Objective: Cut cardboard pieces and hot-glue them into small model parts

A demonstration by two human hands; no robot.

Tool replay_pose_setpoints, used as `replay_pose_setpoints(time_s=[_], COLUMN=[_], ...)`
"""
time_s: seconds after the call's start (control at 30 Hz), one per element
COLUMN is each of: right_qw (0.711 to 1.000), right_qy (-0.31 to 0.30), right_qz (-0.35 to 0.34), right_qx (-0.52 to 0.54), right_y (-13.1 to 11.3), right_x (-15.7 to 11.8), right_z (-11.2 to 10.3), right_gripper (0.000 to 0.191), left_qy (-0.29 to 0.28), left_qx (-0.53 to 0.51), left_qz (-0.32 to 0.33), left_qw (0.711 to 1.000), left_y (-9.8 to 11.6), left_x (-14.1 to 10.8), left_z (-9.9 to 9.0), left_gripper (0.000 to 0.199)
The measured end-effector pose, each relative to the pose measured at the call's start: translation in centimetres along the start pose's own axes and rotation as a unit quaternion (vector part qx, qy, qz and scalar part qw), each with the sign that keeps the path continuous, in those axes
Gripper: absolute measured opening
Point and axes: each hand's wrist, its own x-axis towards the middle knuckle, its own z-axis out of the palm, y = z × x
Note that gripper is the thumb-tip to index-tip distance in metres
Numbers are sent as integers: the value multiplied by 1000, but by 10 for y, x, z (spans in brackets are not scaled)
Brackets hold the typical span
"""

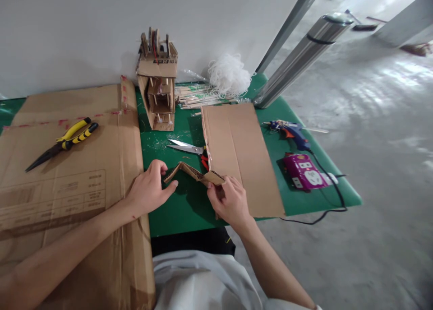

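A folded cardboard strip (pixel 190 170) hangs above the green table, bent into a zigzag. My right hand (pixel 230 199) pinches its right end between thumb and fingers. Around the strip's left end, my left hand (pixel 150 188) is spread, thumb and fingers apart; whether they touch the strip is unclear. Just beyond the strip lie scissors (pixel 189 148) with open blades and red handles, partly hidden by cardboard. A flat cardboard sheet (pixel 243 152) rests to the right, partly behind my right hand.
A cardboard structure (pixel 158 84) stands at the back, beside wooden sticks (pixel 196 95) and white string (pixel 230 75). Pliers (pixel 62 143) lie on large cardboard (pixel 74 179) at left. A glue gun (pixel 291 133), purple power socket (pixel 304 172) and black cable are at right, near a metal post (pixel 301 62).
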Motion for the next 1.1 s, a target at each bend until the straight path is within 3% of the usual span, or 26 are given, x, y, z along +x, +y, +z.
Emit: replay_pose_setpoints(time_s=[0.47,0.73,1.1], right_qw=[999,999,1000], right_qy=[50,29,19], right_qz=[20,21,13], right_qx=[5,-9,-9], right_y=[1,1,2], right_x=[-4,-3,-3], right_z=[3,2,2], right_gripper=[17,23,17], left_qy=[-6,-10,-9], left_qx=[-3,-1,1], left_qz=[7,6,10], left_qw=[1000,1000,1000], left_y=[-2,-1,-3], left_x=[-1,0,0], left_z=[1,0,2], left_gripper=[36,35,35])
